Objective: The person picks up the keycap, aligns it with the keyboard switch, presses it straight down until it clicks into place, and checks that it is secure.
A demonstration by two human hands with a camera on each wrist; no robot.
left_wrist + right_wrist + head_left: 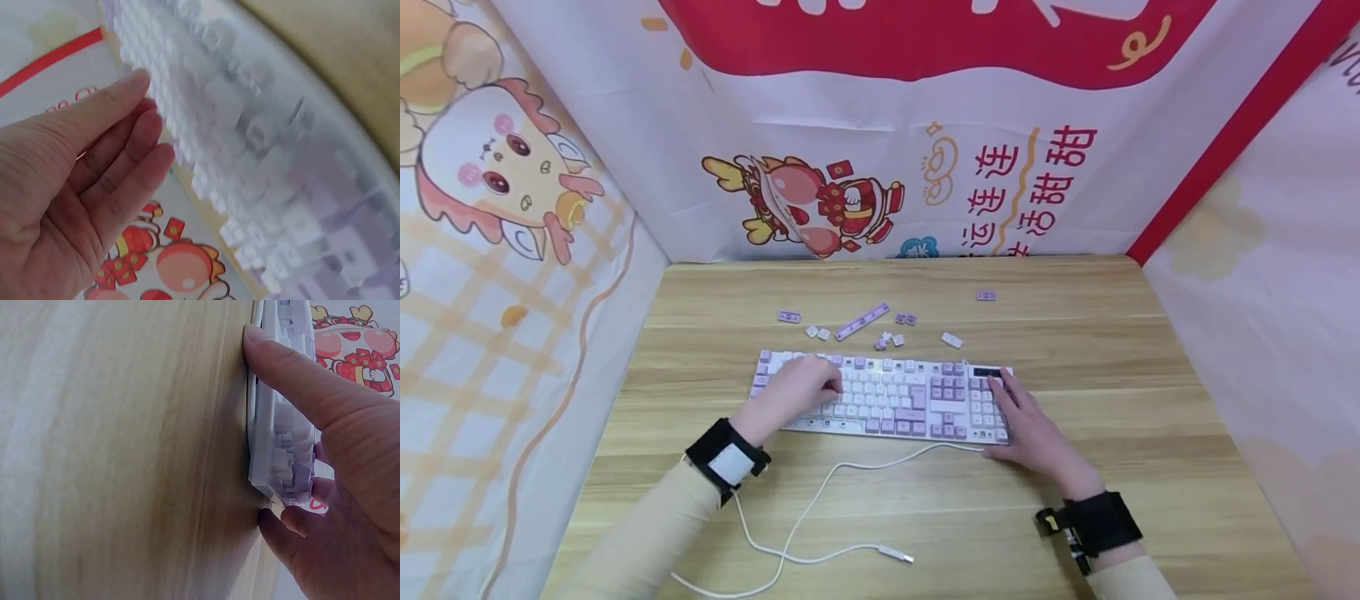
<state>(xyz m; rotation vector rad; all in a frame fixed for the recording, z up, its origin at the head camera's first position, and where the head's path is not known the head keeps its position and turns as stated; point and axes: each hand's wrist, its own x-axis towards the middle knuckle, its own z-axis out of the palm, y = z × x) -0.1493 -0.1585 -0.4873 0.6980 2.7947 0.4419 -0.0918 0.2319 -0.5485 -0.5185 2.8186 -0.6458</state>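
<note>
A white and lilac keyboard (887,400) lies on the wooden table. Its lower left row (827,424) and parts of its top row lack keycaps. My left hand (808,382) is over the keyboard's left part, fingers loosely bent. In the left wrist view, no object shows between the thumb (134,84) and fingers, though the index finger is mostly hidden. My right hand (1033,425) holds the keyboard's right end. Its thumb (269,353) lies along the front edge, and other fingers reach around the end. Behind the keyboard lie a long lilac keycap strip (862,322) and several small keycaps (817,332).
A white cable (820,492) loops across the table in front of the keyboard, its USB plug (895,553) near the front. One lilac keycap piece (986,296) lies far back. Printed cloth (850,108) hangs behind the table and along both sides.
</note>
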